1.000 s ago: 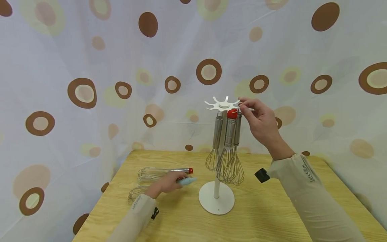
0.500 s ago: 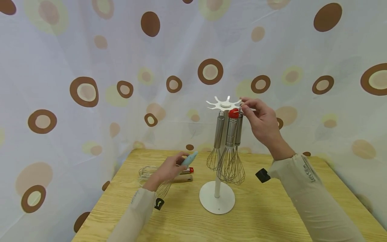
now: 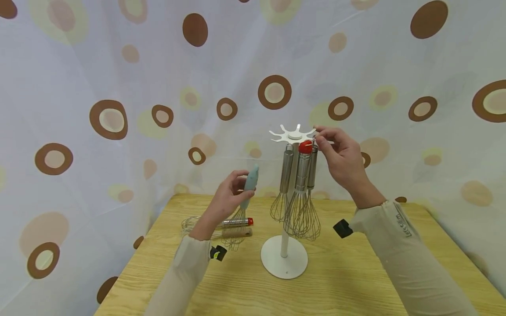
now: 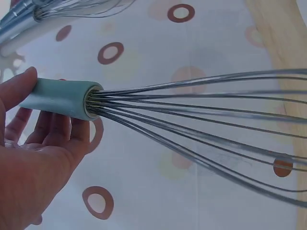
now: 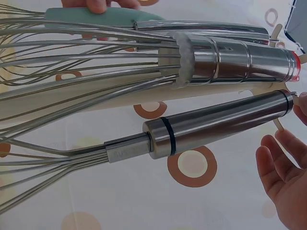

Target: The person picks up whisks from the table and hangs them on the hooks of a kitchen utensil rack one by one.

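Observation:
My left hand (image 3: 226, 199) grips a whisk by its mint-green handle (image 3: 251, 181), with the wires hanging down, left of a white stand (image 3: 276, 267). The left wrist view shows thumb and fingers round that green handle (image 4: 57, 97). At the stand's top, my right hand (image 3: 343, 159) pinches the hanging loop of a steel-handled whisk (image 3: 312, 170) by one arm of the rack. This steel handle (image 5: 220, 125) has black bands in the right wrist view. Beside it hang a red-tipped whisk (image 3: 302, 173) and another steel whisk (image 3: 286, 169).
On the wooden table (image 3: 336, 281), left of the stand, lie a red-ended whisk (image 3: 233, 223) and a whisk with a beige handle (image 3: 239, 232). The rack's radiating white arms (image 3: 294, 135) spread above the hanging whisks. A patterned curtain (image 3: 158, 79) covers the back.
My left hand has lifted the mint-green whisk off the table, up and toward the stand, turning it from lying flat to nearly upright. My right hand stays at the rack.

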{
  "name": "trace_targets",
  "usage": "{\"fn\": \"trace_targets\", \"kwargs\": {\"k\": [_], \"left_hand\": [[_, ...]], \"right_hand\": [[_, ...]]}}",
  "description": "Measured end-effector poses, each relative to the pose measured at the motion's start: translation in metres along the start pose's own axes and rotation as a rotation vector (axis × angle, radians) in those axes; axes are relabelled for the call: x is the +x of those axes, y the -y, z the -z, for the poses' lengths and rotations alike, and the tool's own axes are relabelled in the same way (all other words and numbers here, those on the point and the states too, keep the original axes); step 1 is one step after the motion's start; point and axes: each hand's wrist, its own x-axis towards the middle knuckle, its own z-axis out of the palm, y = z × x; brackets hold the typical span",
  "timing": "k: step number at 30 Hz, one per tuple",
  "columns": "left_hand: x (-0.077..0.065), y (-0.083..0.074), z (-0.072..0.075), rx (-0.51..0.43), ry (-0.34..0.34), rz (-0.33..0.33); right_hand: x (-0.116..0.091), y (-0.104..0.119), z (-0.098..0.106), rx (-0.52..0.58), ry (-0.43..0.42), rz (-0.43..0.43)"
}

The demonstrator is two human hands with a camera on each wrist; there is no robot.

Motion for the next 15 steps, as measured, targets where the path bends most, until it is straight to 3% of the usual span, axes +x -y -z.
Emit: {"fn": "trace_targets", "kwargs": {"k": [7,15], "left_hand": [[0.009,-0.022,-0.004,-0.025,-0.038,-0.061],[0.018,-0.037,-0.006,-0.027,-0.082,-0.109]], "right_hand": [[0.000,0.000,-0.001,0.000,-0.002,0.001],[0.000,0.000,-0.001,-0.005,-0.002,0.003]]}}
